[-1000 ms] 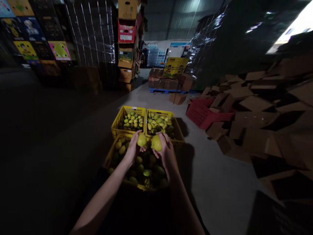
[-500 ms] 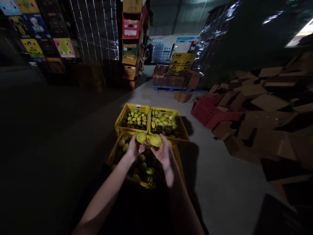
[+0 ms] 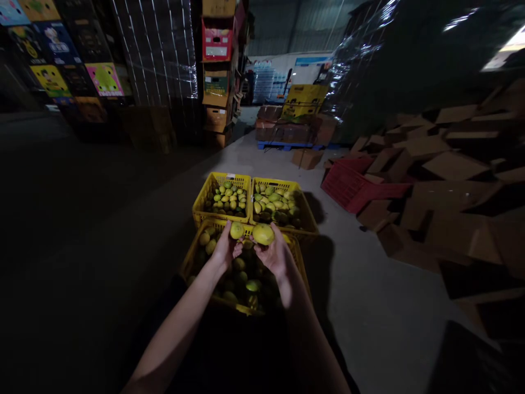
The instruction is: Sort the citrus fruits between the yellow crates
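Note:
My left hand [image 3: 223, 249] is closed around a small, roundish yellow-green mango [image 3: 237, 230]. In my right hand [image 3: 275, 254] is a larger, more oval yellow mango [image 3: 263, 234]. The two fruits are held side by side with a small gap, above the near yellow crate [image 3: 192, 253]. Greenish mangoes [image 3: 253, 285] lie in that crate, mostly in shadow and partly hidden by my hands and forearms. Behind it, the far-left yellow crate [image 3: 199, 207] holds smaller fruit, and the far-right yellow crate [image 3: 308, 212] holds longer ones.
A red crate [image 3: 344, 185] lies tilted on the right beside a heap of flattened and open cardboard boxes [image 3: 443, 202]. Further back are a blue pallet [image 3: 283, 146] with boxes and a tall stack of cartons [image 3: 216, 82]. Stacked printed boxes [image 3: 57, 44] stand far left.
The mango in my right hand has turned slightly and shifted a little right, widening the gap between the two fruits. My left hand has barely moved.

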`<state>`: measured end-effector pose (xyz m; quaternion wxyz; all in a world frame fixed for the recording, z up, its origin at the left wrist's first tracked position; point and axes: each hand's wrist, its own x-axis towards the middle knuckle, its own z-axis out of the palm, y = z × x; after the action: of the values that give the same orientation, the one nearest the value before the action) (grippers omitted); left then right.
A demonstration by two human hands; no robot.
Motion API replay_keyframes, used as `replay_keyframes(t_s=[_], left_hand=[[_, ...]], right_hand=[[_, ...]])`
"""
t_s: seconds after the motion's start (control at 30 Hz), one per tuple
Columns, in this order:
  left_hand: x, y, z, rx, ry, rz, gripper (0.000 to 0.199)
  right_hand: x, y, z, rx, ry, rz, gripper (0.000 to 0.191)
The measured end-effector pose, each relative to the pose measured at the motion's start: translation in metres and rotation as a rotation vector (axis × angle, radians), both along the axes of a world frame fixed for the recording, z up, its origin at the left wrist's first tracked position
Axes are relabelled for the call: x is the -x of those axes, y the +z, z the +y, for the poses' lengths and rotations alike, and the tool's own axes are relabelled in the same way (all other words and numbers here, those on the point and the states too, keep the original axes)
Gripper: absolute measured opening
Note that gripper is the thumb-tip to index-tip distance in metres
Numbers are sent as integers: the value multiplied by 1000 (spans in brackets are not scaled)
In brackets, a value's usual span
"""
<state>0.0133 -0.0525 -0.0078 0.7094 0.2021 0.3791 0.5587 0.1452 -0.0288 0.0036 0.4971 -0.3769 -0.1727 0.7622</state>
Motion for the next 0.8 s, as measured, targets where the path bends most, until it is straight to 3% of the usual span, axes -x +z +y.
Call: replay_keyframes(t_s=[0.23,0.33,0.4,0.5,0.6,0.8], left_hand=[[-4,-3,3,-12,-13,-71,43],[-7,-6,3,-96,121,18,35],[-8,-6,2,-238,293,154,39],[-6,-7,0,-437,514,408,56],[-1,-9,0,-480,566,525,56],[3,-9,1,-524,557,559,53]], right_hand=[[-4,1,-2,-62,67,-19,29],[-3,1,-4,-130,53,-121,32],[-2,0,-6,-209,-36,-247,35],[0,-3,-9,-442,-347,-547,49],[-2,-2,-10,-686,-525,-787,54],[-6,3,-12,-757,-397,-785,53]])
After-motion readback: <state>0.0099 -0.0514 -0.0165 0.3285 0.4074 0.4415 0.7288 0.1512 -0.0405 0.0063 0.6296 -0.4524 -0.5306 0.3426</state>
